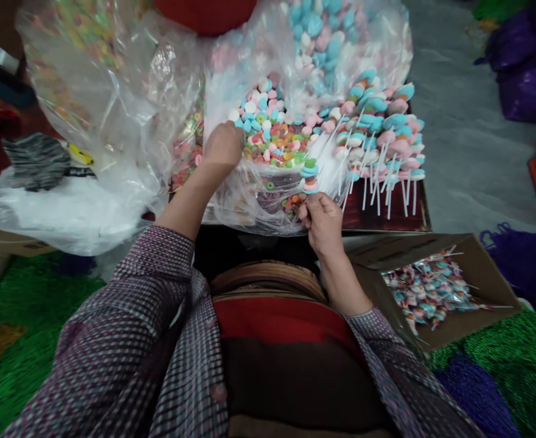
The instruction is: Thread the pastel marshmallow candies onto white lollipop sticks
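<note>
In my right hand (323,220) is a candy skewer (310,176), upright, with green, blue, orange and pink pieces stacked above my closed fingers. My left hand (224,145) reaches to the left edge of the open bag of mixed candy, beside blue and white marshmallows (249,115). Its fingers are bent down and their tips are hidden, so whether it holds a piece cannot be made out. Ring-shaped gummies (283,143) lie in the bag between my hands. A pile of finished skewers (381,134) with white sticks rests right of the bag.
Large clear bags of candy (112,79) stand at the back left, another (331,36) at the back. A grey glove (37,159) lies on a white plastic bag (67,210). A cardboard box (496,286) of wrapped skewers sits at the lower right, below the table edge.
</note>
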`<state>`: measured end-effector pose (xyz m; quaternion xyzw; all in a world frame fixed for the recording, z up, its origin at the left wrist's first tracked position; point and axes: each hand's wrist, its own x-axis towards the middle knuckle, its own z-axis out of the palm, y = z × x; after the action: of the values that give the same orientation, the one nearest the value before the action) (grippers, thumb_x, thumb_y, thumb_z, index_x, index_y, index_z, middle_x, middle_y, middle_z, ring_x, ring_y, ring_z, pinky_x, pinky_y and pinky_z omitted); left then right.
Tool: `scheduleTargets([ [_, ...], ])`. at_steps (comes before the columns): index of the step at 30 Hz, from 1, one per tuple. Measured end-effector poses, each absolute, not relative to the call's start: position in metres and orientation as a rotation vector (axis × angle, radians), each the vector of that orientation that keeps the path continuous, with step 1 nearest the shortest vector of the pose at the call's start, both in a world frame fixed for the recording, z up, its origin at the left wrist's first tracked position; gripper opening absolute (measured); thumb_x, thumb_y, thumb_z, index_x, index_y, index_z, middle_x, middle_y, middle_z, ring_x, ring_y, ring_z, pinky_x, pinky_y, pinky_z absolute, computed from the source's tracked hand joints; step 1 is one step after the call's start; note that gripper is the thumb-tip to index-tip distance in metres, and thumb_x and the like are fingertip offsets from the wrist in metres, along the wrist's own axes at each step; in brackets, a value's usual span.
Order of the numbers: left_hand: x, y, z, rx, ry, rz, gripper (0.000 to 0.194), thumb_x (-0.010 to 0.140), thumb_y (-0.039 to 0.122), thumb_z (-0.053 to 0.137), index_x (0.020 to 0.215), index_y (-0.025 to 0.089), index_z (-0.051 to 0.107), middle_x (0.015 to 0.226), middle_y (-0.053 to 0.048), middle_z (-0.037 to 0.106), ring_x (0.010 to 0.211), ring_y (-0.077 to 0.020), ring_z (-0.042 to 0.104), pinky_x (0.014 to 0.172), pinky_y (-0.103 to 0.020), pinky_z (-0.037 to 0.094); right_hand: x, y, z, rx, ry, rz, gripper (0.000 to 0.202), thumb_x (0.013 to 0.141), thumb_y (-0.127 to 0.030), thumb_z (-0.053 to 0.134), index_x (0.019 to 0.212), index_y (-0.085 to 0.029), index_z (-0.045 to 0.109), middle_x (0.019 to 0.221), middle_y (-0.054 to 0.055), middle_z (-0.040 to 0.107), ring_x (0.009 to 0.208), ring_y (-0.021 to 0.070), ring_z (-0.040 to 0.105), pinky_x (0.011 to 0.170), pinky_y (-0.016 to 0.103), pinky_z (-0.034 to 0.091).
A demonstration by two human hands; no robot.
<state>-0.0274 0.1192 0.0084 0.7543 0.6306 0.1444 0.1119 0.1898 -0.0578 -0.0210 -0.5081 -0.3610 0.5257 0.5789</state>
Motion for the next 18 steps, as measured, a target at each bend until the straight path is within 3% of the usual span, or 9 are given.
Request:
scheduleTargets([
  [5,-0.025,0.121,0.012,1.715,1.505,0.942,0.016,0.084,0.014,0.069,0.073,0.025,0.067,0.073,0.002,0.068,0.084,-0.0172,0.059,0.083,-0.033,0.048,0.188,-0.06,-0.022,-1.213,-0.854,1.226,0.051,0.08,-0.072,0.072,0.078,-0.022,0.06,0.054,-0.009,0.052,0.043,0.0055,0.03,0.043,0.022,0.022],
  [8,-0.011,0.124,0.008,1.522,1.352,1.049,0.014,0.085,0.015,0.065,0.076,0.025,0.069,0.072,0.002,0.067,0.076,-0.0159,0.059,0.078,-0.031,0.048,0.187,-0.06,-0.023,-1.218,-0.866,1.223,0.051,0.081,-0.072,0.071,0.079,-0.022,0.061,0.055,-0.009,0.052,0.044,0.0059,0.032,0.044,0.022,0.024],
  [13,0.007,0.131,-0.003,1.779,1.52,0.879,0.018,0.08,0.012,0.066,0.088,0.025,0.075,0.093,-0.005,0.073,0.11,-0.0272,0.063,0.104,-0.035,0.042,0.189,-0.061,-0.027,-1.227,-0.894,1.2,0.05,0.085,-0.07,0.068,0.076,-0.022,0.058,0.057,-0.008,0.052,0.046,0.006,0.034,0.045,0.022,0.024],
  [18,0.012,0.132,-0.007,1.979,1.613,0.643,0.028,0.081,0.009,0.064,0.104,0.023,0.074,0.099,-0.009,0.071,0.124,-0.033,0.06,0.114,-0.04,0.035,0.189,-0.06,-0.029,-1.216,-0.881,1.193,0.048,0.084,-0.068,0.071,0.076,-0.022,0.061,0.056,-0.008,0.053,0.046,0.0061,0.035,0.044,0.022,0.025],
])
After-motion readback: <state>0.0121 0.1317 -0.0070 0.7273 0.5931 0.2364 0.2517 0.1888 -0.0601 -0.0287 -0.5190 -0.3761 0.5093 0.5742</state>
